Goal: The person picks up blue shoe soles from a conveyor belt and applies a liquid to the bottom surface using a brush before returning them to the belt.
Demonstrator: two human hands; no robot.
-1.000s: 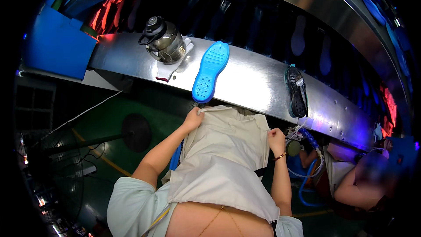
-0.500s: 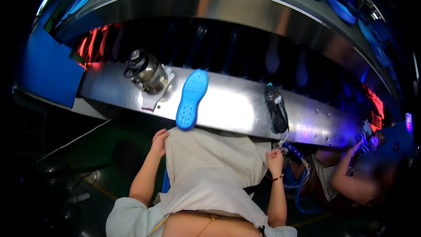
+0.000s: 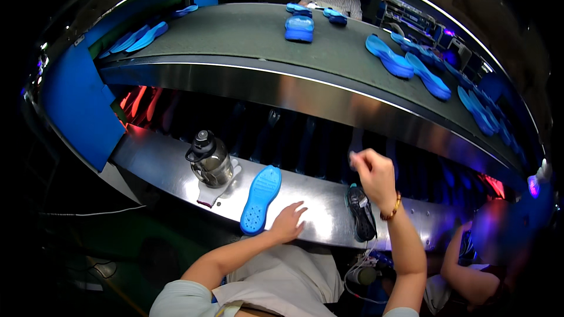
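Observation:
My left hand [image 3: 289, 223] is open, fingers spread, over the metal ledge [image 3: 320, 202] just right of a blue shoe sole [image 3: 260, 201]. The sole lies lengthwise, its holed end toward me. My right hand [image 3: 376, 179] is raised in front of the dark slot, its fingers curled together; what they hold, if anything, cannot be made out. Below it on the ledge lies a black tool-like piece [image 3: 361, 213] with a cord running off the near edge. A dark, see-through bottle [image 3: 211, 161] stands left of the sole on a pale flat holder [image 3: 209, 195].
Above the slot runs a green conveyor belt [image 3: 235, 32] carrying several blue soles [image 3: 432, 76]. A blue panel [image 3: 82, 105] bounds the ledge at left, near a red-lit opening [image 3: 141, 103]. Another person's arm [image 3: 464, 270] is at right; someone [image 3: 335, 0] is behind the belt.
Both hands have risen from beside my lap: the left to the ledge by the blue sole, the right up toward the slot. The view has tilted up, showing more of the belt.

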